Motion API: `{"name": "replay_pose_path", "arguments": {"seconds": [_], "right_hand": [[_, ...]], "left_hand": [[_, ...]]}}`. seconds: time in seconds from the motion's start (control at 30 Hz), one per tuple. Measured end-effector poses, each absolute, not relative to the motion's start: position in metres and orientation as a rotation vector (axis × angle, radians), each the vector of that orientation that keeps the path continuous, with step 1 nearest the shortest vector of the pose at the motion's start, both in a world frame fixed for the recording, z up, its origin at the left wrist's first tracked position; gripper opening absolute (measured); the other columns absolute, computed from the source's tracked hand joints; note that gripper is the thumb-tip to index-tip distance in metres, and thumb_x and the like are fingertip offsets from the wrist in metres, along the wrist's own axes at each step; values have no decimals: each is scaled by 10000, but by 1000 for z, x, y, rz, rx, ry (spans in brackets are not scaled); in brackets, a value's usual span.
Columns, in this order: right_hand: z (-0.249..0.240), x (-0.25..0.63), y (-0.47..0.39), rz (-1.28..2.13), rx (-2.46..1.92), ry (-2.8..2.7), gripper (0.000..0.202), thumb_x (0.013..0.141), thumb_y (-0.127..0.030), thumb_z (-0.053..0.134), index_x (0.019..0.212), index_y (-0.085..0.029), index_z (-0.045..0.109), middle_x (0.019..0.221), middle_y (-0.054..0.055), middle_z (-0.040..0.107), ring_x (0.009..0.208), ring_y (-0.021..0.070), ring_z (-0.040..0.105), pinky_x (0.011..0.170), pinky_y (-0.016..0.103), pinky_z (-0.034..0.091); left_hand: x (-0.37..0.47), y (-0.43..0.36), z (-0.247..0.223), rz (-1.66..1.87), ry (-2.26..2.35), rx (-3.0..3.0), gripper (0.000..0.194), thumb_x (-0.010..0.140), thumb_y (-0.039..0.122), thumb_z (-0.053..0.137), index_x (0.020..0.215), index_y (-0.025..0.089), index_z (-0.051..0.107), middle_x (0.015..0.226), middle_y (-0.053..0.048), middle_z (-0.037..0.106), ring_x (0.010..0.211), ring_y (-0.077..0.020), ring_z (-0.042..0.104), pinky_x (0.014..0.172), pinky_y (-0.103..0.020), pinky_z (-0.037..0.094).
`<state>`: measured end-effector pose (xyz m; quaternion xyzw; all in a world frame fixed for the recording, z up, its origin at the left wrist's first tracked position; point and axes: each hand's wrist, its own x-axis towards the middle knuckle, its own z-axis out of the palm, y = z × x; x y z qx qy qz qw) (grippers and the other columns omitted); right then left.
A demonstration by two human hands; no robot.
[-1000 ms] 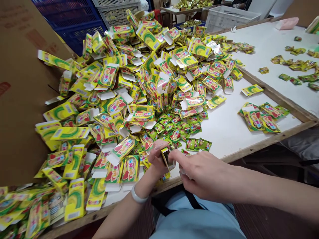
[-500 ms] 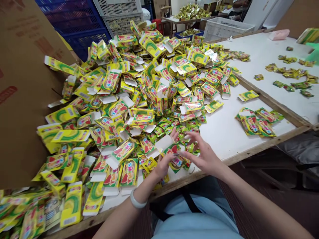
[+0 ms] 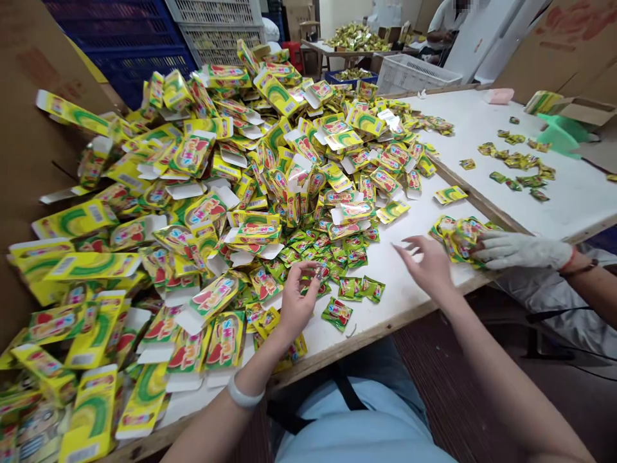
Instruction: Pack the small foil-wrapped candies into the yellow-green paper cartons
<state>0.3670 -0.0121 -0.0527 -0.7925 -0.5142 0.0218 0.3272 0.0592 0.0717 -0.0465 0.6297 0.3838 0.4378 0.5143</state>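
Observation:
My left hand (image 3: 296, 299) is over small green candy packets (image 3: 354, 247) at the front of the heap. Its fingers are curled with the thumb apart, and I see nothing held in it. My right hand (image 3: 428, 267), also open and holding nothing, hovers above the white tabletop (image 3: 409, 292), left of a cluster of printed boxes (image 3: 446, 228). Yellow and green boxes (image 3: 224, 341), many with white flaps open, are piled left of my hands. A single green packet (image 3: 337, 313) lies near the table edge, between my forearms.
Another person's white-gloved hand (image 3: 525, 249) is on the box cluster at right. A wooden strip (image 3: 482, 199) divides the table; loose packets (image 3: 515, 157) lie beyond it. A large carton (image 3: 29, 161) borders the pile at left. Behind stand crates (image 3: 414, 74) and a person (image 3: 441, 29).
The open-flapped box has left my hands. My right hand has moved right, away from the left. A gloved hand has come in at the right onto the boxes. The view has shifted.

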Motion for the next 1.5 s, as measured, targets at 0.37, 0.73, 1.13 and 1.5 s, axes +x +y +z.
{"name": "replay_pose_path", "arguments": {"seconds": [0.37, 0.73, 1.13, 1.5], "right_hand": [[-72, 297, 67, 694, -1892, -1336, 271, 788, -425, 667, 823, -228, 485, 762, 11, 586, 694, 184, 557, 624, 293, 451], [-47, 256, 23, 1017, -1262, -1574, 224, 929, -323, 585, 1134, -241, 543, 965, 30, 616, 811, 160, 610, 662, 284, 535], [-38, 239, 5, 671, -1397, -1479, 101, 978, -303, 492, 959, -239, 567, 872, 42, 638, 703, 177, 610, 630, 296, 503], [10, 279, 36, 483, -1338, -2112, 202, 996, -234, 402, 960, -222, 601, 857, 40, 685, 734, 167, 627, 676, 262, 476]], "left_hand": [[53, 81, -57, 980, 995, 1624, 268, 899, 359, 594, 1113, 199, 612, 1094, -95, 659, 935, -197, 654, 697, -280, 558], [57, 74, -48, 671, 776, 1225, 495, 827, 521, 696, 1170, 166, 659, 1042, -109, 762, 981, -283, 728, 846, -412, 599], [62, 68, -55, 751, 763, 1049, 519, 780, 468, 760, 1202, 187, 649, 1027, -95, 760, 967, -267, 735, 843, -393, 608], [55, 69, -38, 516, 685, 969, 481, 725, 463, 805, 1068, 141, 703, 902, -104, 781, 832, -270, 772, 846, -395, 598]]}}
